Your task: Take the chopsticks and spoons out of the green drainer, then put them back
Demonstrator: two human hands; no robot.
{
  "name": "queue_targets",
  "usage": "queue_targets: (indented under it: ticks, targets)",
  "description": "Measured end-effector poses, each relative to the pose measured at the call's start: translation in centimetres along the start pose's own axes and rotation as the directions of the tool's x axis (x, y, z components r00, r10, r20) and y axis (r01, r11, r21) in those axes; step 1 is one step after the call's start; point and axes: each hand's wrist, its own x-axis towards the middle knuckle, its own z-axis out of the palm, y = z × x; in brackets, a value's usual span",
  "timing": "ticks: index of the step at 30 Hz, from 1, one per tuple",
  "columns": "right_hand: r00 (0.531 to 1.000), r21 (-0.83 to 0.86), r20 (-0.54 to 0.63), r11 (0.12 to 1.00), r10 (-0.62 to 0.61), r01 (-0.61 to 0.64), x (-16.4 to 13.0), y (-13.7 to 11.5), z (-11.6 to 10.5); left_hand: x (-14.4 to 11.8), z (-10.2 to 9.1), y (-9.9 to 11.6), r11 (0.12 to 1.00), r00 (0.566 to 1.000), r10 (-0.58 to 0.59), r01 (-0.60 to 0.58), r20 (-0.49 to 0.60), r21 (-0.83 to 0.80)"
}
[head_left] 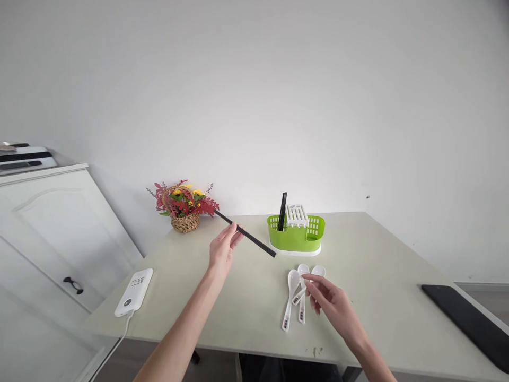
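Pinched in my left hand point(226, 245) are black chopsticks point(256, 242), held slantwise above the table; whether it is one or a pair pressed together is hard to tell. My right hand point(328, 298) hovers by several white spoons point(293, 281), its fingers loosely curved, thumb and forefinger apart, with nothing visible between them. The spoons lie bunched and partly overlapping, patterned handles toward me; my right hand covers part of them. Behind them stands a green utensil holder point(295, 241) on a white base, with a white slotted top point(297, 215). More black chopsticks point(282, 211) stand upright in its left compartment.
A wicker basket of artificial flowers point(185, 223) stands at the back left. A white power bank point(134, 293) with a cable lies at the left edge, beside a white cabinet point(51, 228). A black flat object point(465, 318) lies along the right edge. The wall rises behind the table point(238, 313).
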Motion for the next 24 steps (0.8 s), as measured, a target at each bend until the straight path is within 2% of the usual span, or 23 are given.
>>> queue_targets:
  ticks: [5,9,12,16,20,24]
  targets:
    - [0.991,-0.099,-0.126,0.994,0.039,-0.051,-0.4,3.2,-4.9,2.4,2.0,0.4,0.988,0.989,0.138,-0.141,0.047,0.056]
    - [0.965,-0.157,-0.244,0.978,0.099,-0.14,-1.0,5.7,-7.6,5.1,4.6,-0.4,0.946,0.953,0.273,-0.291,0.133,0.144]
    - [0.951,-0.268,-0.286,0.943,0.12,-0.2,-1.4,7.0,-8.1,7.3,6.6,-1.8,0.904,0.918,0.327,-0.373,0.225,0.208]
    - [0.962,-0.428,-0.261,0.883,0.085,-0.194,-1.7,7.3,-7.6,9.9,9.2,-4.0,0.886,0.903,0.316,-0.39,0.292,0.249]
    - [0.958,-0.432,-0.278,0.882,0.067,-0.187,-1.7,6.7,-7.2,12.0,11.3,-5.7,0.884,0.889,0.307,-0.398,0.34,0.244]
    - [0.949,-0.427,-0.305,0.88,0.078,-0.209,-1.5,6.6,-7.3,13.3,11.7,-7.5,0.847,0.891,0.26,-0.395,0.371,0.356]
